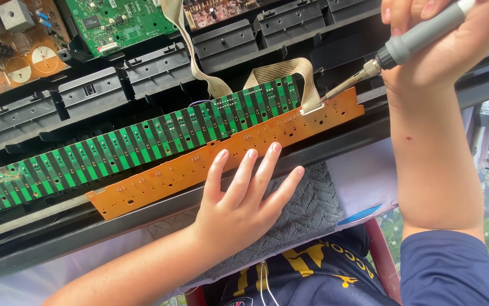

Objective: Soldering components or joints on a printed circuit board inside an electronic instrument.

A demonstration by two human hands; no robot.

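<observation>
1. our right hand [426, 56], at two o'clock in the head view, has its grip closed around the grey handle of a soldering iron [420, 34].
2. the iron's metal tip points toward eight o'clock and meets the white connector [311, 105] at the end of a beige ribbon cable [281, 71].
3. that connector sits on the long orange circuit board [199, 164], which runs from seven o'clock to two o'clock.
4. our left hand [241, 198] lies flat with fingers spread, its grip open, fingertips pressing the orange board's near edge.
5. a green striped contact board [137, 141] lies just beside the orange one, on its twelve o'clock side.
6. a grey cloth [307, 209] lies under the left palm.
</observation>
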